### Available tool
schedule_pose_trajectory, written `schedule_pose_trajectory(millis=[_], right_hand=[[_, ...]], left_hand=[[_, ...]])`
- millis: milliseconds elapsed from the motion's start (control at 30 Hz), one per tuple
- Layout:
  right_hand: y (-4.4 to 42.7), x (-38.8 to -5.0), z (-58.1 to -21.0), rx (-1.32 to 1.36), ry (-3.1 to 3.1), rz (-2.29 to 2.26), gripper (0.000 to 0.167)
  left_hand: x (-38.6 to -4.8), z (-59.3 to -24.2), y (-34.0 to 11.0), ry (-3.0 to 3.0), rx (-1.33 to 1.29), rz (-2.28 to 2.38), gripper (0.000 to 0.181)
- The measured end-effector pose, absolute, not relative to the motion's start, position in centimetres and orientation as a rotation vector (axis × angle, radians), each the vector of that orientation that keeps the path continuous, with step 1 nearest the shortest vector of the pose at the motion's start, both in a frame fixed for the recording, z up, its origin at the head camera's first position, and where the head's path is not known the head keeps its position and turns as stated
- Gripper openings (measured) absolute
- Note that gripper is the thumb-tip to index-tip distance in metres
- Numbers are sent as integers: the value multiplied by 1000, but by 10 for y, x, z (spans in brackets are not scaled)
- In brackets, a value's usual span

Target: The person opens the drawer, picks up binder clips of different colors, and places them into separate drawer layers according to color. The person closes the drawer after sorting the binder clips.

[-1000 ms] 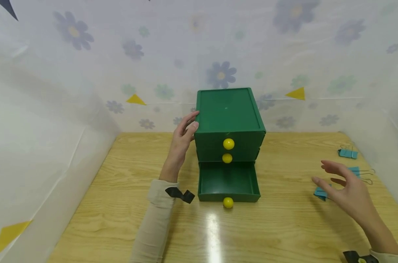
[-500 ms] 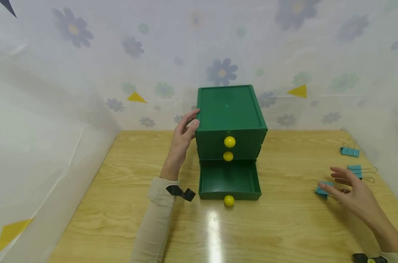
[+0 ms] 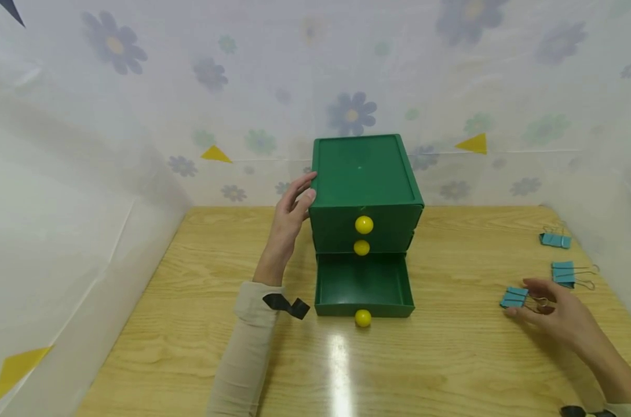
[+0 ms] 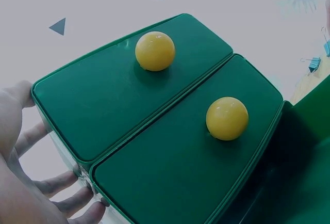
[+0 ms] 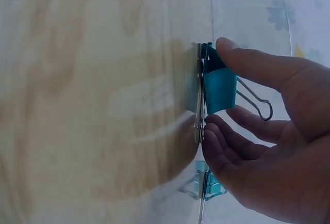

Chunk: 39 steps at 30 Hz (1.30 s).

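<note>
A green drawer cabinet (image 3: 364,174) with yellow ball knobs stands mid-table. Its bottom drawer (image 3: 362,281) is pulled out, with nothing visible inside; the two above are in. My left hand (image 3: 289,217) rests against the cabinet's left side, thumb by the top edge and fingers extended along the wall. Over on the right, my right hand (image 3: 562,315) has thumb and fingers around the nearest blue binder clip (image 3: 514,297), pinching it at its two sides. That binder clip (image 5: 220,90) lies on the table with its wire handles toward the palm.
Two more blue binder clips lie farther right: a middle clip (image 3: 563,273) close beyond my right hand and a far clip (image 3: 555,240) near the back. A flower-patterned white sheet (image 3: 263,87) encloses the wooden table (image 3: 190,347) at the back and sides.
My right hand has lowered and moved slightly right, its thumb and fingers coming down around the nearest binder clip. My left hand and the cabinet keep their places.
</note>
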State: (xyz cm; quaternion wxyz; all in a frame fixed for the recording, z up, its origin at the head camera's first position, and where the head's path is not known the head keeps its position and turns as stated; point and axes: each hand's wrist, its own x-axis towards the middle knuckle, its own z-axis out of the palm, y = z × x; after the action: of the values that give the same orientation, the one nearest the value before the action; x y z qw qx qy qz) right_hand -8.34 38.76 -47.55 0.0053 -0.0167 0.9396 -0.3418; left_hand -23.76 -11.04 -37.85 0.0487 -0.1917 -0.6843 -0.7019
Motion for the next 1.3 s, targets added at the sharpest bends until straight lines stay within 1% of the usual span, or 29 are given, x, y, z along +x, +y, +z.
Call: schedule_pose_trajectory(millis=[233,500,767,1000,1233,1300], right_hand=[[386,-85,-474,-22,2961,-978,67],[381,-90,-469,2,2948,-998,68],[373,-99,-467,-36,2975,-1045,64],[364,-109,-457,-54,2938,-1153,65],[359,-124,-443,-159,2933,-1297,62],[357,-128,-437,-154,2938,-1329,63]], left_hand=[[-239,-378,-110,-2083,-571,-2145,44],[-239,-379,-110,-2087,-572,-2154,45],[-240,-377,-107,-2082,-583,-2154,45],[-240,-379,-107,-2079,-581,-2161,46],[-239,-379,-109,-2088,-564,-2154,45],[-238,-379,-109,-2091,-561,-2153,45]])
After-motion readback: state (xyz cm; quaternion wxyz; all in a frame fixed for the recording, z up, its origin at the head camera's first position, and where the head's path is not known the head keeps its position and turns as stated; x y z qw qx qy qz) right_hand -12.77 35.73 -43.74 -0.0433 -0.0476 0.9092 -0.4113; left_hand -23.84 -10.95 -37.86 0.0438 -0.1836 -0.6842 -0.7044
